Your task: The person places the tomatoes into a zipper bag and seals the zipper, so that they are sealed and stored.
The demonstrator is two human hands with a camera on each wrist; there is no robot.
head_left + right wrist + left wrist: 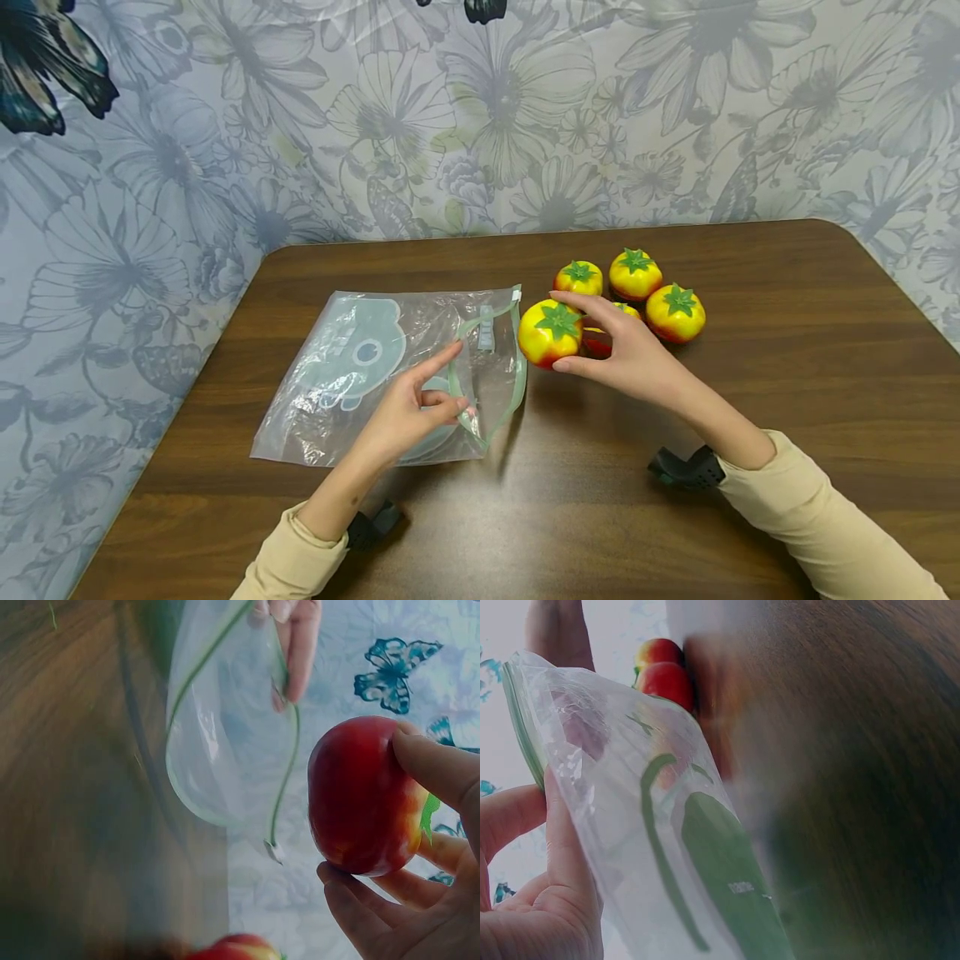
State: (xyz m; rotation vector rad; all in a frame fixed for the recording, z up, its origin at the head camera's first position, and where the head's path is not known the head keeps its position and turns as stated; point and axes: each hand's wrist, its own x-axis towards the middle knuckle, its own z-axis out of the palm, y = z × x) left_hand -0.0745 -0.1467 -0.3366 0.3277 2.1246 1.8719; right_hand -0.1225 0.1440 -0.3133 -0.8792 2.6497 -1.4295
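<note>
Holding a yellow-and-red fruit [550,335] near the center of the frame, between thumb and fingers of the right hand [645,354], just right of the mouth of a clear plastic bag [300,421] and not yet inside. Caught, by all appearances, at the step of bringing fruit to bag. Likely to call next for a short move leftward in the frame, past the green rim [521,379] without snagging, then for a release. Pinching the bag's edge, left of that gaping mouth, with the left hand [408,412], index finger stretched toward the upper right, other fingers bent. Placed, then, between both hands, gripped by the right and apart from the left. Seen red side to camera in the right-wrist view, with a gap before the rim. Backed by more fruits of the same kind [676,313] right of center, one partly hidden by the right hand. Reaching in cream sleeves [817,517] from lower left and lower right, over a brown table [825,333], before a flowered backdrop [510,100] across the top.
</note>
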